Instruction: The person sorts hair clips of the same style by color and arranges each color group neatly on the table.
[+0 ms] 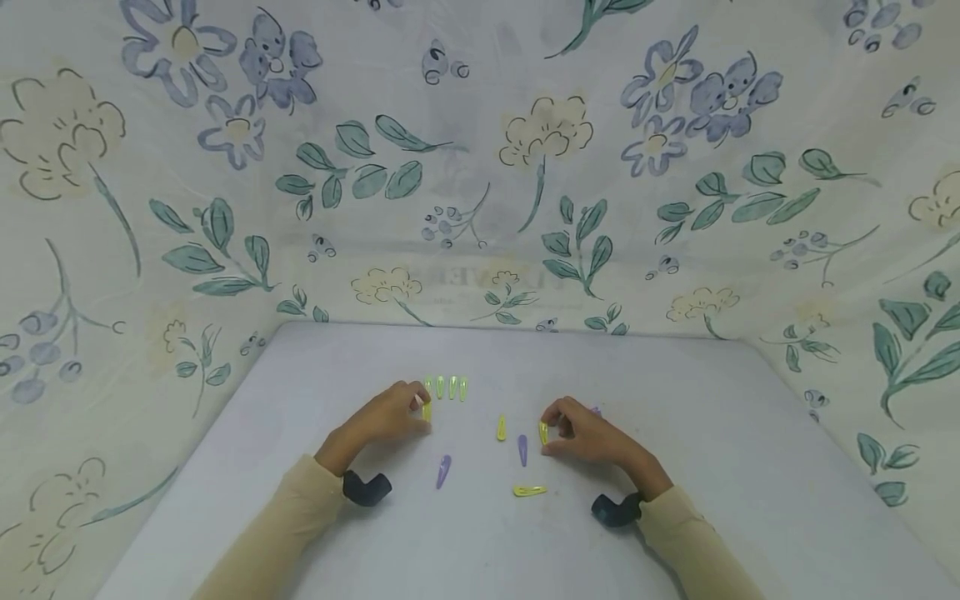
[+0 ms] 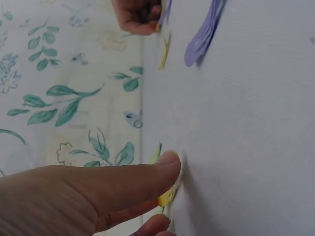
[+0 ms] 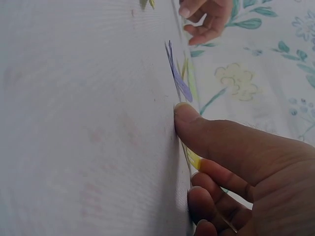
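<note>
Across the head view it's a plain white table (image 1: 450, 550) backed by floral cloth (image 1: 480, 92), with faint lettering (image 1: 487, 277) too washed out to read. Left hand (image 1: 392, 412) has a narrow pinch on a yellow clip (image 1: 427, 412), just below a row of four pale green clips (image 1: 453, 387). Right hand (image 1: 583, 433) pinches another yellow one (image 1: 543, 433), and something purple (image 1: 597, 411) is mostly hidden behind it. Between the hands are an upright-lying yellow clip (image 1: 501, 428) and a purple clip (image 1: 522, 450); nearer the viewer, a sideways yellow clip (image 1: 530, 491) and a second purple clip (image 1: 444, 472).

Left wrist cam: thumb blocks most of the held clip, only a bit of yellow showing. Right hand and a big purple clip get cut off up top.

Right wrist cam: same deal, thin grip, just a yellow edge peeking out past the thumb. Left hand's chopped by the top edge, and the clips beyond overlap too much to separate.
</note>
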### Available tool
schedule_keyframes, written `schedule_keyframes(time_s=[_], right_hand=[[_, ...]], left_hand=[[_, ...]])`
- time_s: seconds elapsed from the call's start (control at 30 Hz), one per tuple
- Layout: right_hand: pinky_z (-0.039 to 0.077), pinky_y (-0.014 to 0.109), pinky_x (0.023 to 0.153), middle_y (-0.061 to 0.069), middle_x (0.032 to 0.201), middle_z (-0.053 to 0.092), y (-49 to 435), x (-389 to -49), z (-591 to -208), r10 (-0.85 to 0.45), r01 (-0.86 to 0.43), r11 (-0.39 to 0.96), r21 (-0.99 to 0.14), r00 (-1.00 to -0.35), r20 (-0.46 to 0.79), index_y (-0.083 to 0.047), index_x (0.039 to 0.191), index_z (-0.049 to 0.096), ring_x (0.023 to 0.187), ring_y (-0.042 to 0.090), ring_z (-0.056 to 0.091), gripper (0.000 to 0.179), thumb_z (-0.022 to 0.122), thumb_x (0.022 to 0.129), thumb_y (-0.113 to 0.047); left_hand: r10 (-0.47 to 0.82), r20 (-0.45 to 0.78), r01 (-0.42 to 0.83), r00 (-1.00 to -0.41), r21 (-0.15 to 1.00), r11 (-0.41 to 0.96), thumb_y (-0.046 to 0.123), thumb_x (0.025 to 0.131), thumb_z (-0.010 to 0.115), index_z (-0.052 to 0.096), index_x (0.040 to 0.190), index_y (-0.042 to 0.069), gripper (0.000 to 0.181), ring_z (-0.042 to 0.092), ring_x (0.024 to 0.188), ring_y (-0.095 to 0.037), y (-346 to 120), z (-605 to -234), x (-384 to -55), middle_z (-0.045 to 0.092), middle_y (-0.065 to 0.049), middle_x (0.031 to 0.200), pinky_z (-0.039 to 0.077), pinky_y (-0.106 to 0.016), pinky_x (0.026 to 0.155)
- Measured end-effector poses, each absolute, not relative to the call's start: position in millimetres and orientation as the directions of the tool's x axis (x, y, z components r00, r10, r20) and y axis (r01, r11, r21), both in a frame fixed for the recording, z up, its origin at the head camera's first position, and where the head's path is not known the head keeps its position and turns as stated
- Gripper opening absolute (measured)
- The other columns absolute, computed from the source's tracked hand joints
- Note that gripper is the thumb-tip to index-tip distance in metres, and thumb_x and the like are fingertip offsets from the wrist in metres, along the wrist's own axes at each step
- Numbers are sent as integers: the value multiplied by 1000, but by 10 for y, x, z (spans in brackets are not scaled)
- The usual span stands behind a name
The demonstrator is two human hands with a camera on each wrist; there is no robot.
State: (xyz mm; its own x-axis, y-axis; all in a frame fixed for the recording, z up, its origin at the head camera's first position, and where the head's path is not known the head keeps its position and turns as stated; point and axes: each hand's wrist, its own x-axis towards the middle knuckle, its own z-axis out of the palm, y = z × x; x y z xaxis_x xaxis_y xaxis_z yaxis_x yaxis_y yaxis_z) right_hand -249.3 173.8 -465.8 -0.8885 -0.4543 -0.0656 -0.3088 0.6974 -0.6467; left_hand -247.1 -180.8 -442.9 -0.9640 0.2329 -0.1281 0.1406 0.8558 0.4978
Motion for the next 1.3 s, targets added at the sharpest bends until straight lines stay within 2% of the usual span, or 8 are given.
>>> schedule_keyframes(time_s=[0.27, 0.57, 1.0, 1.3], right_hand=[[48, 32, 83, -1, 107, 57, 1742, -2475, -4646, -460, -312, 686, -657, -886, -60, -15, 114, 60, 93, 14, 53, 39, 82, 83, -25], [47, 32, 83, -2, 106, 57, 1734, -2490, -4681, -459, -316, 691, -651, -886, -57, -15, 113, 60, 92, 14, 53, 40, 82, 82, -26], [48, 32, 84, -3, 105, 57, 1712, -2501, -4682, -445, -301, 694, -654, -894, -61, -17, 113, 60, 93, 14, 54, 40, 82, 82, -25], [49, 35, 86, -3, 107, 59, 1723, -2483, -4662, -426, -274, 708, -651, -901, -84, -16, 113, 60, 94, 14, 55, 40, 82, 82, -26]], left_hand=[[233, -147, 126, -961, 518, 846, 27, 83, 80, 62, 121, 15, 44, 62, 102, -24, -1809, -4494, -2478, 63, -7, 111, 51, -46, 91], [242, -139, 139, -960, 514, 847, 24, 84, 80, 60, 124, 12, 45, 61, 104, -26, -1857, -4469, -2474, 63, -9, 111, 50, -47, 93], [240, -76, 169, -968, 509, 844, 21, 85, 79, 64, 117, 10, 38, 60, 97, -22, -1848, -4486, -2432, 61, -7, 107, 50, -43, 88], [171, 4, 142, -985, 584, 800, 23, 86, 78, 64, 122, 14, 40, 60, 96, -20, -1872, -4693, -2362, 62, -4, 108, 50, -43, 87]])
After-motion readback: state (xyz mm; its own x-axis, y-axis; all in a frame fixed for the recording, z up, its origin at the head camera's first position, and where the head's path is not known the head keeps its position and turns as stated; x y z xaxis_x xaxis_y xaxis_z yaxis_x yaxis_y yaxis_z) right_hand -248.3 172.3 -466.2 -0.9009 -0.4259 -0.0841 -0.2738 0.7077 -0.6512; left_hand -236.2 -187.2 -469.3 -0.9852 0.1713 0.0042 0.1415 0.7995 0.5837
